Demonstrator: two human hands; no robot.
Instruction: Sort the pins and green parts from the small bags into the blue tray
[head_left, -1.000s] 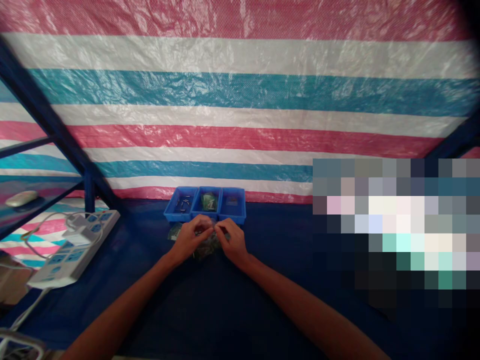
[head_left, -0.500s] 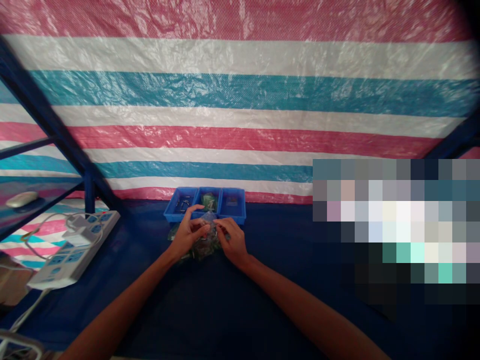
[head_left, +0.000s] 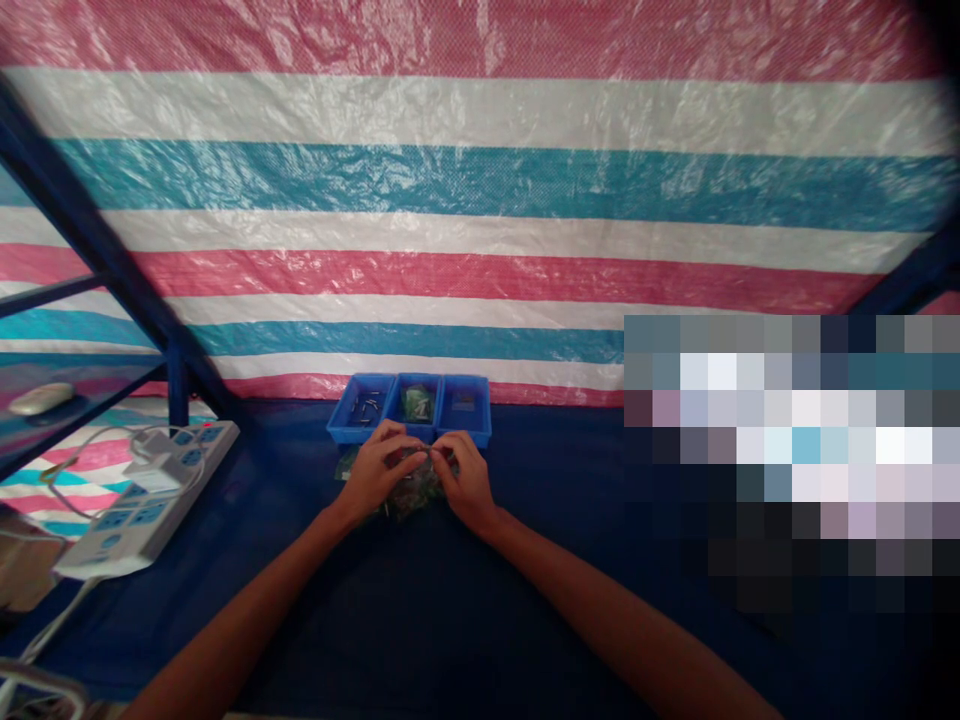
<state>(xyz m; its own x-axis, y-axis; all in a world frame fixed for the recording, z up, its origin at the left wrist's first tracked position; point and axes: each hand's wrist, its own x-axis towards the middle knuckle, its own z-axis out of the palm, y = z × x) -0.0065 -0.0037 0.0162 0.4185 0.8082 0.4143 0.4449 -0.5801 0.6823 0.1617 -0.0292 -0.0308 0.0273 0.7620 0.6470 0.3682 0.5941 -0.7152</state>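
Both hands meet over the dark blue table, just in front of a blue three-compartment tray. My left hand is closed in a pinch on the edge of a small clear plastic bag. Across from it, my right hand pinches the same bag, its thumb close to the left thumb. Fingers hide most of this bag. Below the hands lies a pile of green-tinted plastic bags, partly covered. Small metal pins are scattered in the tray's left compartment, and a greenish bag sits in the middle one.
A white power strip with plugged-in adapter and cables lies at the left. A pale computer mouse rests beyond the blue metal frame. Striped plastic sheeting hangs behind the table. The right side is pixelated.
My left index finger, raised before, has come down to the bag. The hands have drawn closer together, and less of the clear bag shows between them.
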